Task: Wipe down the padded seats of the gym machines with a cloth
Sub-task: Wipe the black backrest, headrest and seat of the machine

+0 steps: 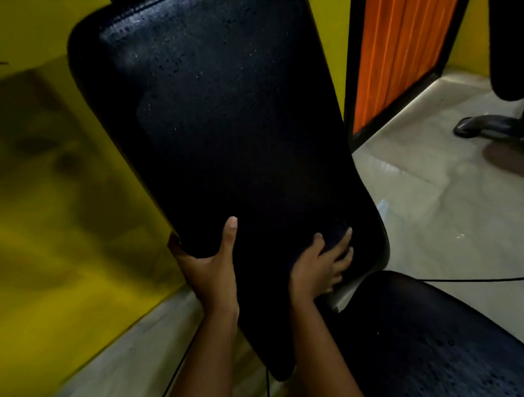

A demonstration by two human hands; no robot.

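Head view, left hand [210,271] gripped backrest [227,119] at left edge, thumb [230,235] across front, other fingers hidden, right hand [319,267] pressed near lower right edge, fingers [343,247] spread, seat [423,343] below right.

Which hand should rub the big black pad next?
Right, probably. The right hand rests on the front of the pad, fingers spread, free to slide. The left hand grips the pad's edge, steadying it.
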